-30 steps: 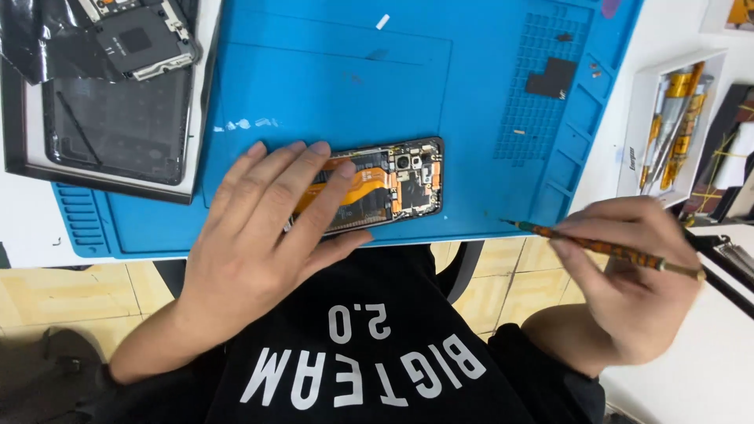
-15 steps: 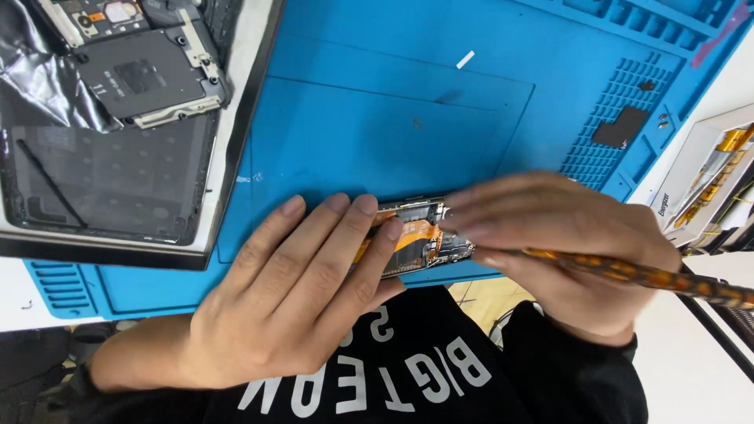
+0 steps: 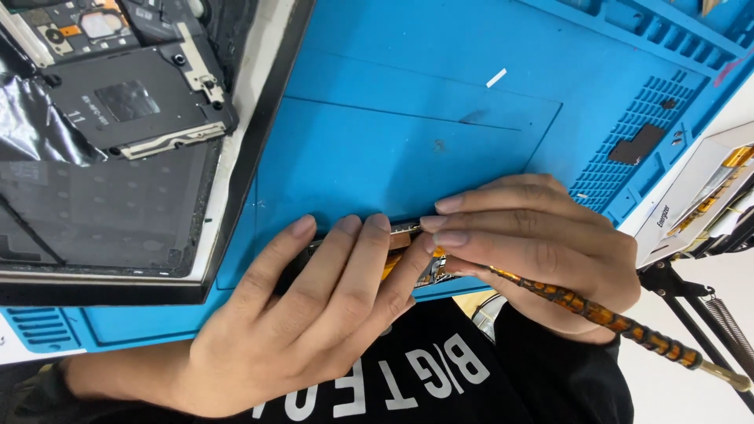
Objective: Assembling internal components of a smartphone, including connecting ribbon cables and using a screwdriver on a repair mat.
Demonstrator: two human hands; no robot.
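An opened phone (image 3: pixel 410 253) with orange flex cables lies at the near edge of a blue repair mat (image 3: pixel 408 141), mostly hidden under my hands. My left hand (image 3: pixel 306 314) lies flat over the phone, fingers spread across it, pressing it down. My right hand (image 3: pixel 534 251) grips a thin screwdriver with an orange patterned handle (image 3: pixel 620 322). Its tip points into the phone's right part, under my fingertips. The fingertips of both hands meet over the phone.
A black tray (image 3: pixel 236 196) at the left holds a dark phone cover plate (image 3: pixel 141 102) and other phone parts. A small dark piece (image 3: pixel 636 145) sits on the mat's gridded right part. A white box of tools (image 3: pixel 699 200) and a black stand (image 3: pixel 691 306) are at the right.
My right hand has come in from the right with the screwdriver and now rests on the phone. The view has moved closer and shifted, and my left hand stays on the phone.
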